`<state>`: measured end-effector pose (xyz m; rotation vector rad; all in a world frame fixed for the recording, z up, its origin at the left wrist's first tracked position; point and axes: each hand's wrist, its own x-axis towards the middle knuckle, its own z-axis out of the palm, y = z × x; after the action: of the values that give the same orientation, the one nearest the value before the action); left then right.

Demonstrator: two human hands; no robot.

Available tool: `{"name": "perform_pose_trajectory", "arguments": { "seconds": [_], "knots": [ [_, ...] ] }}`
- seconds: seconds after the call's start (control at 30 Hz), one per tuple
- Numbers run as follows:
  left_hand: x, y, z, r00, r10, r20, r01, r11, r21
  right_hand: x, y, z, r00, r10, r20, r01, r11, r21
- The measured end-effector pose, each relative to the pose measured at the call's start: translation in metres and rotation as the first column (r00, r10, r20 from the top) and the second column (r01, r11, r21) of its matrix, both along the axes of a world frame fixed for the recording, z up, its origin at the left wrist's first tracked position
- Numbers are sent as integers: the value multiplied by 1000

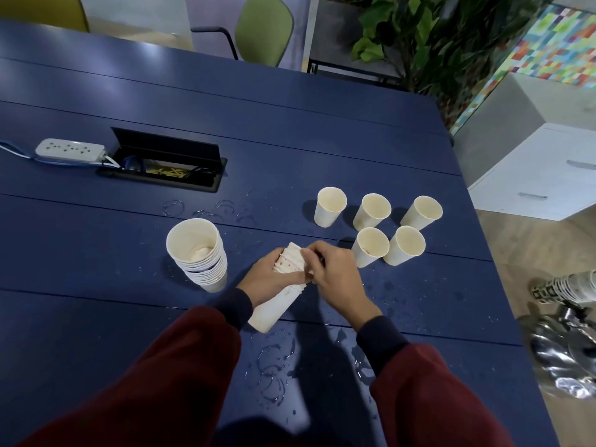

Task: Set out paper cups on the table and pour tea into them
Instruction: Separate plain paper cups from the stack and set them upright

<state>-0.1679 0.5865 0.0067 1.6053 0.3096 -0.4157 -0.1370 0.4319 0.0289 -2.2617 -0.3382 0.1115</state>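
Left hand (269,275) grips tilted cup stack (277,304) above table (96,253); right hand (335,279) pinches its top rim. Five single cups (374,227) upright just right. Second stack (200,253) left. Water spots around.

Over the blue table (96,253), your left sleeve (145,366) and right sleeve (429,388) are loose dark red, each ending in a snug navy cuff (237,306) at the wrist.

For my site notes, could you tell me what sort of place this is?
Probably an office meeting room: a long blue table with a built-in cable box, a power strip and a green chair.
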Motion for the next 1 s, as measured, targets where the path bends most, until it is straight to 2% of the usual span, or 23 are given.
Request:
{"name": "perform_pose_trajectory", "arguments": {
  "seconds": [0.07, 0.2, 0.33, 0.5, 0.7, 0.83, 1.0],
  "knots": [
    [1, 5, 1, 1000, -2, -24, 2, 1000, 2, 4, 3, 1, 999, -36, 30, 36, 999, -6],
    [-7, 15, -12, 995, -8, -100, 14, 998, 56, 23, -8, 9, 970, -215, 116, 211, 976, 47],
    [-18, 20, -24, 981, 59, -182, -50, 997, 53, 36, -19, 13, 973, -115, 200, 139, 984, -111],
    [-14, 19, -23, 983, 83, -162, -74, 995, 61, 23, -22, -20, 997, -42, 65, 61, 945, -320],
    [-9, 17, -13, 988, 127, -83, -130, 991, -23, -4, -11, -15, 963, -64, 262, 113, 977, -179],
    [0, 11, -7, 994, 105, 20, -106, 994, 17, -6, 10, -3, 976, 161, 147, -136, 977, -165],
    [7, 16, -12, 995, 100, -9, -100, 995, 12, 24, 19, 8, 980, 177, 90, -169, 982, -90]
  ]
}}
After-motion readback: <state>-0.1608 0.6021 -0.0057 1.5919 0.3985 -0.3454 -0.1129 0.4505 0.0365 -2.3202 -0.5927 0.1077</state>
